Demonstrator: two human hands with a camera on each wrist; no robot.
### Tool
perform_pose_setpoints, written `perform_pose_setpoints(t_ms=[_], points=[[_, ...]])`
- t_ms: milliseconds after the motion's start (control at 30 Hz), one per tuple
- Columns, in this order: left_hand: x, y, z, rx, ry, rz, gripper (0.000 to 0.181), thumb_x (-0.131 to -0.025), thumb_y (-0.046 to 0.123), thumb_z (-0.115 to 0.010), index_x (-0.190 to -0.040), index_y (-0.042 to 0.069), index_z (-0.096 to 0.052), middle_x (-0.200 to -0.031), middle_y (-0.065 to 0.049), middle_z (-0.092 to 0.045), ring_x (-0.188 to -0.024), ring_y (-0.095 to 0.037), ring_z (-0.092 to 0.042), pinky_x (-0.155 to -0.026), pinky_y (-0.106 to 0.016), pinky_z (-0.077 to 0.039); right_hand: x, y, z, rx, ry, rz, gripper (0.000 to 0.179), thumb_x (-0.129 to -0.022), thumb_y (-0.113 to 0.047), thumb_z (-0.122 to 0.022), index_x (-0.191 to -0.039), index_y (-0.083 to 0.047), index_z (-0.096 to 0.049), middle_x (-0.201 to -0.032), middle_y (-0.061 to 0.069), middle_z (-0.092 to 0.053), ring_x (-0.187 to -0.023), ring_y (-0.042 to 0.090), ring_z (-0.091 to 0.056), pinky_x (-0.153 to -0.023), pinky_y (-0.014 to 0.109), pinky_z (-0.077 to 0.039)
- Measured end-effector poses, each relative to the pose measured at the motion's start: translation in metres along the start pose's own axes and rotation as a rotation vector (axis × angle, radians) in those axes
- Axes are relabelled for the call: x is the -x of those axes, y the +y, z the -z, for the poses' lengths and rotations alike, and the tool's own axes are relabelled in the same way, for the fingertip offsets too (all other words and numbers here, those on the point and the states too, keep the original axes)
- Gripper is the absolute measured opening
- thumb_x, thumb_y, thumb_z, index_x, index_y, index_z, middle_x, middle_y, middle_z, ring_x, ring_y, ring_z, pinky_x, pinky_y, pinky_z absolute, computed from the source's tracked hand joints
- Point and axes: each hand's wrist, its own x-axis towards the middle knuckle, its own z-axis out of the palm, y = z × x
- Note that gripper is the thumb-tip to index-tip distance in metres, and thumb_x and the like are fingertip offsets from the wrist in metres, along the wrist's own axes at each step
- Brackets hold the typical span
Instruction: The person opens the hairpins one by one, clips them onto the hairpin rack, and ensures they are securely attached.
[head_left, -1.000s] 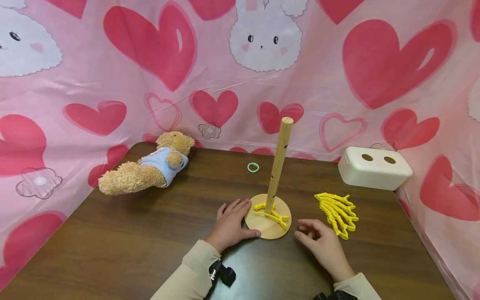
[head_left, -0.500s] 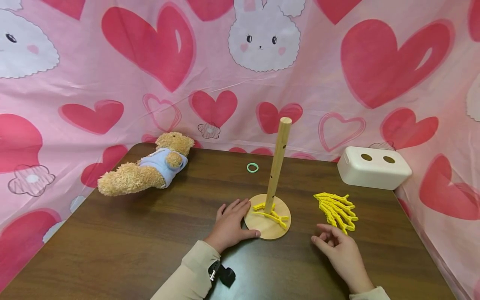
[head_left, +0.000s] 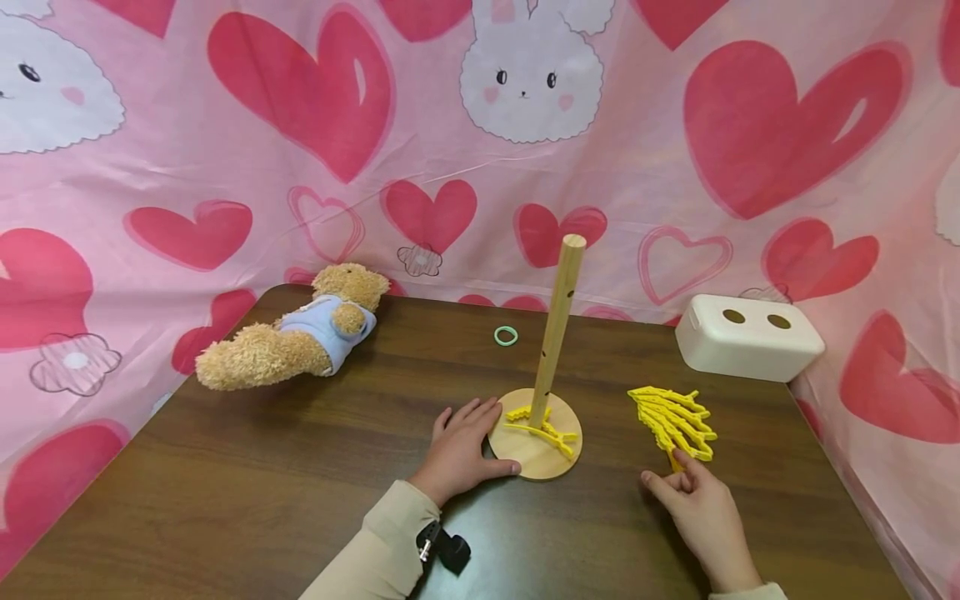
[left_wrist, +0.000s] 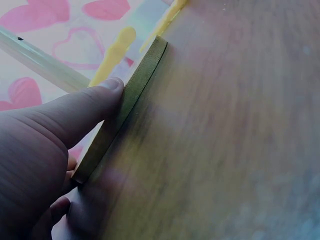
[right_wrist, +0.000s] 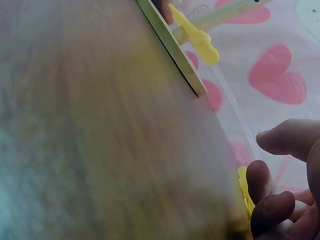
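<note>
A wooden stand, with an upright pole (head_left: 558,325) on a round base (head_left: 549,463), stands before me. Two yellow branch-shaped pieces (head_left: 553,437) lie across the base by the foot of the pole. My left hand (head_left: 467,446) holds the base at its left edge, fingers spread along the rim. In the left wrist view the thumb (left_wrist: 107,92) presses on that rim. On the right, a fanned pile of yellow branch-shaped pieces (head_left: 675,419) lies on the table. My right hand (head_left: 701,508) is at the pile's near end, its index fingertip overlapping a piece and its thumb apart.
A teddy bear (head_left: 300,333) in a light blue top lies at the back left. Behind the pole is a small green ring (head_left: 506,336). A white box (head_left: 750,337) with two round holes sits at the back right. Heart-patterned cloth hangs behind the brown table (head_left: 285,467).
My right hand has moved right, from beside the base to the near end of the yellow pile. The left hand and the stand stay in place.
</note>
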Motion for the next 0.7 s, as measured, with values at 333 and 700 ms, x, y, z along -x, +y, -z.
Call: perform_pose_setpoints(t_ms=[333,700], points=[[-0.0008,-0.0016,-0.0025,0.012,-0.004,0.012,0.097,-0.078,0.06,-0.079,-0.154,0.013,-0.042,-0.16,0.0,-0.036,-0.15,-0.026,-0.026,-0.116,-0.06,-0.009,-0.0005,0.0006,-0.0049,-0.023,-0.002,-0.004,0.068,-0.092,-0.043,-0.072,-0.138,0.005,-0.055,-0.071,0.0,-0.063,-0.062,0.014,-0.046,-0.062,0.028,-0.037],[-0.0006,-0.0003,-0.001,0.014,-0.008,0.018,0.097,-0.078,0.06,-0.078,-0.154,0.014,-0.042,-0.161,0.0,-0.036,-0.15,-0.027,-0.025,-0.116,-0.061,-0.008,0.0001,0.0049,0.0015,-0.022,0.058,0.02,0.056,-0.09,-0.032,-0.076,-0.133,0.0,-0.06,-0.066,0.002,-0.055,-0.058,0.013,-0.045,-0.057,0.029,-0.036]])
